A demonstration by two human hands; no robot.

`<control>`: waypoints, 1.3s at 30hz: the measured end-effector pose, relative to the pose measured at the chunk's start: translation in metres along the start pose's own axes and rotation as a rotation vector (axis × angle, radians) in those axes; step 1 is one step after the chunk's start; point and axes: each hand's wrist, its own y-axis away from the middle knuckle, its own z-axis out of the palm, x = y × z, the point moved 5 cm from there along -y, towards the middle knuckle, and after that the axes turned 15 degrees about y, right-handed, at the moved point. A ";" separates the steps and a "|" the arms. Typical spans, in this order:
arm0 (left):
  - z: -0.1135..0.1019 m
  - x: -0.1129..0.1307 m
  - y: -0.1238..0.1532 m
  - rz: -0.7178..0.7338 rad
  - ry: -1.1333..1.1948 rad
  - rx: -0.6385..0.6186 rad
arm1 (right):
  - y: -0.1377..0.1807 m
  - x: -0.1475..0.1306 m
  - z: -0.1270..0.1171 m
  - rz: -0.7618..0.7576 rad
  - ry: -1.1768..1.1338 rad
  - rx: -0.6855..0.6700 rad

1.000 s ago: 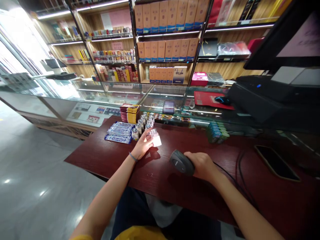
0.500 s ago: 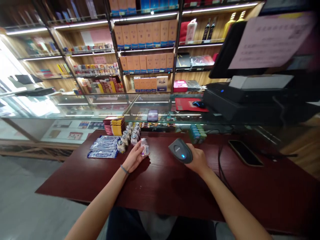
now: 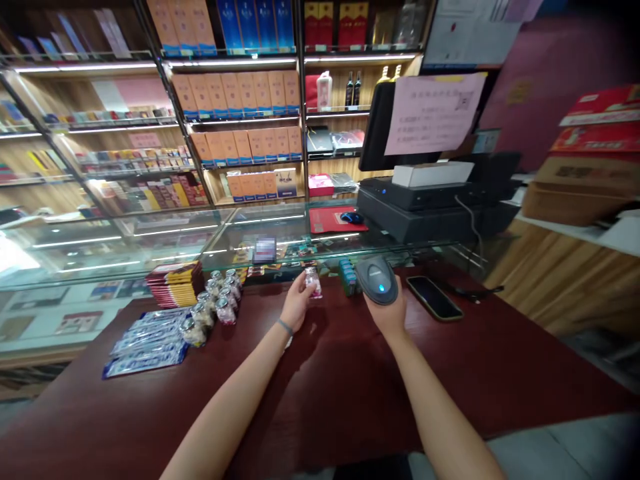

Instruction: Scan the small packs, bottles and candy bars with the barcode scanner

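My left hand (image 3: 297, 303) grips a small clear bottle (image 3: 313, 282) with pinkish contents, lifted above the dark red table (image 3: 350, 380). My right hand (image 3: 386, 313) is closed round a grey barcode scanner (image 3: 377, 280) whose blue light is on; it is raised close to the right of the bottle. A cluster of several similar small bottles (image 3: 216, 303) stands on the table to the left of my left hand.
Blue wrapped packs (image 3: 145, 343) and a red-yellow stack of packs (image 3: 175, 283) lie at the table's left. A dark phone (image 3: 433, 297) and green packs (image 3: 347, 276) lie near the scanner. A glass counter (image 3: 200, 233), a till with monitor (image 3: 430, 193) and stocked shelves stand behind.
The view has swung to the right and up. Both hands have lifted, and the bottle and the scanner have come closer together, farther from the bottle cluster.
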 end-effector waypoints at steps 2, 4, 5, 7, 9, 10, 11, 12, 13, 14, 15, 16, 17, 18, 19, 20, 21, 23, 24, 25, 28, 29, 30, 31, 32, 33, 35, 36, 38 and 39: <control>0.005 -0.016 -0.019 0.055 -0.129 -0.002 | -0.002 0.011 0.001 0.056 -0.038 0.038; 0.007 -0.030 -0.036 0.097 -0.231 -0.003 | -0.004 0.021 0.002 0.098 -0.056 0.057; 0.008 -0.036 -0.044 0.116 -0.275 -0.002 | -0.004 0.025 0.002 0.113 -0.058 0.061; 0.008 -0.044 -0.058 0.163 -0.379 -0.004 | -0.005 0.030 0.003 0.135 -0.055 0.071; 0.009 -0.048 -0.069 0.233 -0.528 -0.014 | -0.004 0.034 0.004 0.155 -0.051 0.088; 0.009 -0.050 -0.074 0.271 -0.613 -0.013 | -0.004 0.036 0.004 0.167 -0.047 0.096; 0.009 -0.051 -0.078 0.305 -0.692 -0.009 | -0.004 0.036 0.004 0.175 -0.045 0.103; 0.008 -0.053 -0.082 0.331 -0.758 0.001 | -0.004 0.037 0.004 0.179 -0.044 0.104; 0.006 -0.055 -0.086 0.347 -0.804 0.014 | -0.004 0.036 0.004 0.183 -0.042 0.105; 0.005 -0.057 -0.089 0.355 -0.832 0.025 | -0.004 0.036 0.004 0.187 -0.039 0.103; 0.003 -0.060 -0.092 0.361 -0.847 0.030 | -0.004 0.036 0.004 0.196 -0.033 0.105; 0.002 -0.062 -0.094 0.365 -0.853 0.033 | -0.004 0.036 0.004 0.208 -0.029 0.108; 0.001 -0.064 -0.096 0.370 -0.856 0.035 | -0.004 0.036 0.003 0.223 -0.026 0.109; 0.000 -0.066 -0.097 0.374 -0.858 0.038 | -0.004 0.036 0.004 0.238 -0.024 0.112; 0.000 -0.067 -0.098 0.376 -0.859 0.043 | -0.003 0.037 0.004 0.248 -0.026 0.116; 0.000 -0.069 -0.098 0.376 -0.860 0.045 | -0.002 0.038 0.005 0.256 -0.031 0.123; 0.001 -0.070 -0.099 0.374 -0.858 0.040 | -0.002 0.039 0.006 0.262 -0.036 0.131; 0.003 -0.072 -0.099 0.373 -0.847 0.019 | 0.000 0.042 0.010 0.265 -0.038 0.130; 0.004 -0.072 -0.099 0.374 -0.840 0.008 | 0.000 0.044 0.012 0.266 -0.038 0.128; 0.005 -0.072 -0.099 0.377 -0.836 -0.001 | 0.001 0.045 0.013 0.265 -0.038 0.126; 0.004 -0.073 -0.101 0.389 -0.859 -0.009 | 0.001 0.047 0.015 0.268 -0.031 0.143; 0.004 -0.073 -0.101 0.393 -0.875 -0.012 | 0.001 0.047 0.015 0.267 -0.025 0.145; 0.003 -0.073 -0.102 0.397 -0.888 -0.015 | 0.001 0.046 0.014 0.258 -0.018 0.139; 0.003 -0.074 -0.102 0.398 -0.898 -0.020 | 0.000 0.044 0.013 0.249 -0.011 0.137; 0.002 -0.074 -0.102 0.397 -0.902 -0.024 | 0.000 0.042 0.012 0.237 -0.006 0.133; 0.001 -0.075 -0.103 0.391 -0.900 -0.027 | -0.001 0.040 0.011 0.227 -0.005 0.127; 0.000 -0.077 -0.102 0.372 -0.885 -0.026 | -0.002 0.038 0.010 0.222 -0.013 0.113; 0.000 -0.077 -0.101 0.363 -0.877 -0.021 | -0.002 0.037 0.009 0.222 -0.021 0.103; 0.001 -0.076 -0.098 0.353 -0.873 -0.006 | -0.003 0.035 0.009 0.215 -0.036 0.087; 0.002 -0.075 -0.096 0.354 -0.873 0.003 | -0.003 0.034 0.009 0.206 -0.038 0.088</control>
